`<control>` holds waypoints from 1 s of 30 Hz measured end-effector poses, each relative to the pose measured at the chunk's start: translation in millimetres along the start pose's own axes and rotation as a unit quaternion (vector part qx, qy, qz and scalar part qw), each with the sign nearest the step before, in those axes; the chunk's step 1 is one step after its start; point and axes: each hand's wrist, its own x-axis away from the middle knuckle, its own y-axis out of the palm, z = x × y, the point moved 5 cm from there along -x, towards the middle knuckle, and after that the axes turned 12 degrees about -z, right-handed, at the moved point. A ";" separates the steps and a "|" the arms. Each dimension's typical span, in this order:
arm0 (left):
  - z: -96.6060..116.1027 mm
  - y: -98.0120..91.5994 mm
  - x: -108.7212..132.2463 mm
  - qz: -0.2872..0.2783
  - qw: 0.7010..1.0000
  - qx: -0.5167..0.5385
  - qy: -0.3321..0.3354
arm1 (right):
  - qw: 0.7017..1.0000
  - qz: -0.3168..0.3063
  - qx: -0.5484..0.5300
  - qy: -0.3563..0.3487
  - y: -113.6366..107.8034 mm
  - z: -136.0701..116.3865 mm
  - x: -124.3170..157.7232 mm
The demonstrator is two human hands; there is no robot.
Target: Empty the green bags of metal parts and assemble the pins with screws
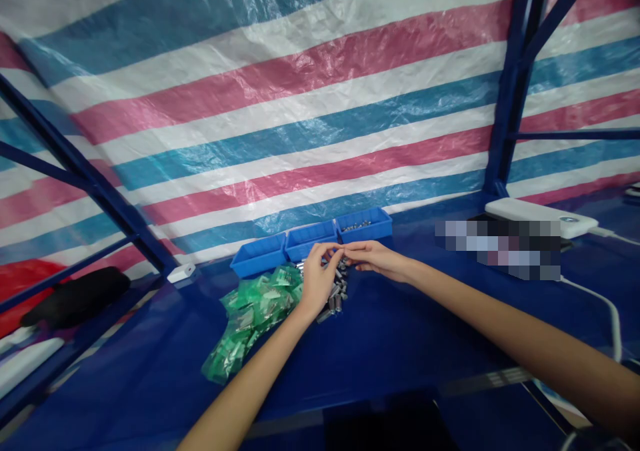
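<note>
My left hand [316, 279] and my right hand [376, 257] meet fingertip to fingertip above a small heap of grey metal parts [336, 296] on the blue table [400, 337]. Both hands are pinched closed on something small that I cannot make out. A pile of green plastic bags [255, 314] lies just left of my left wrist. Behind the hands stand three blue trays [310, 239] in a row; the right one holds a few small metal pieces [356, 225].
A striped red, white and blue tarp [280, 104] hangs behind the table between blue frame posts [511, 84]. A white power bank [540, 216] with a cable lies at the right. A small white block [181, 272] and a black object [75, 296] lie at the left.
</note>
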 end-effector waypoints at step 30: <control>5.8 -8.2 3.5 -0.374 0.922 -0.102 0.019 | 0.984 0.175 -0.035 -0.020 -24.2 -5.5 1.3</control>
